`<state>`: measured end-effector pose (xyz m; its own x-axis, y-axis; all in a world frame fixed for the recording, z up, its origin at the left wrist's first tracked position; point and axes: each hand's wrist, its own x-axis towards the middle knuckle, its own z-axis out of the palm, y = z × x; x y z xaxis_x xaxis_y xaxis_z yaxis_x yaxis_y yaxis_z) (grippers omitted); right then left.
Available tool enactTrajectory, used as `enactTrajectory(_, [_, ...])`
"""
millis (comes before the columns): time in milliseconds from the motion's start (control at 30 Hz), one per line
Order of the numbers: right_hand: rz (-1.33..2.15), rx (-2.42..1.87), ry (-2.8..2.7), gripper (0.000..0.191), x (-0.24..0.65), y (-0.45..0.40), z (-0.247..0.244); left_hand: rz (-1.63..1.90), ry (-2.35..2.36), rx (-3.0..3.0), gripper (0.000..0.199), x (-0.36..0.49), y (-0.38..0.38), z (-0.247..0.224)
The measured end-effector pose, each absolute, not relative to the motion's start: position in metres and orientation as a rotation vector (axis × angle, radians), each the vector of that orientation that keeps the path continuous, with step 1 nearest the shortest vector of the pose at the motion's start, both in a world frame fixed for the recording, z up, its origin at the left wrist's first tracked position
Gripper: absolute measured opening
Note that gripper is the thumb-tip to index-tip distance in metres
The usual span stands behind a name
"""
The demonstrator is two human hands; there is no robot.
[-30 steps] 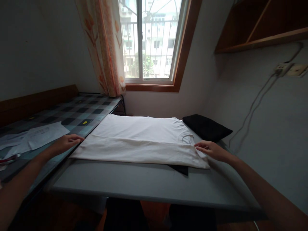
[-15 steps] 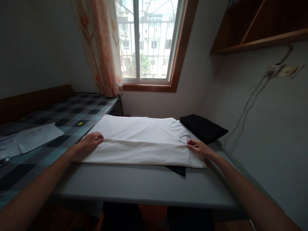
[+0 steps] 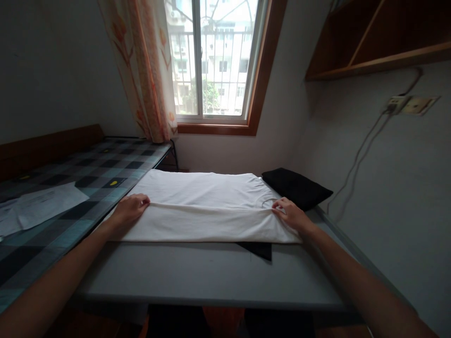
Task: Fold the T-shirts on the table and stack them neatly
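A white T-shirt (image 3: 204, 223) lies across the table, its near side folded over into a long strip. At the left end of that strip, my left hand (image 3: 132, 206) pinches the folded edge between thumb and fingers. My right hand (image 3: 289, 213) pinches the same edge at the right end, beside the collar. The edge runs nearly straight between both hands. From under the shirt's near side a black pointed piece of cloth (image 3: 259, 250) sticks out.
The grey table (image 3: 197, 277) meets a bed with a checked cover (image 3: 137, 152) on the left, where papers (image 3: 45, 206) lie. Folded black cloth (image 3: 296, 188) rests at the back right, by the wall. A cord (image 3: 362, 148) hangs from a wall socket (image 3: 398, 104).
The view has shifted slightly. My right hand has lifted a little with the folded edge, while the left hand keeps its pinch at nearly the same place.
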<state>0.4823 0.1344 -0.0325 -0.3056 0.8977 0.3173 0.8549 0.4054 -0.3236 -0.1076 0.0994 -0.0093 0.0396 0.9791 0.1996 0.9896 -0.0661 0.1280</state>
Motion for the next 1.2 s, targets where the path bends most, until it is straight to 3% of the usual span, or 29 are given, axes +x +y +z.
enactTrajectory(200, [0.109,-1.432,-2.279,0.012,0.474,0.134,-0.030,-0.466,-2.071,-2.301,0.031,-0.119,0.114,-0.027])
enactTrajectory(400, [0.219,-1.278,-2.110,0.017,0.458,0.156,-0.021,-0.626,-1.979,-2.347,0.042,-0.083,0.142,-0.040])
enactTrajectory(667, [0.211,-1.393,-2.176,0.020,0.420,0.211,-0.029,-0.706,-1.815,-2.497,0.043,-0.010,0.169,-0.047])
enactTrajectory(967, [0.061,-1.709,-2.186,0.021,0.398,0.286,-0.022,-0.696,-1.795,-2.467,0.040,-0.008,0.170,-0.057])
enactTrajectory(1200, [0.017,-1.901,-2.153,0.032,0.394,0.327,-0.011,-0.707,-1.821,-2.449,0.037,-0.006,0.170,-0.057])
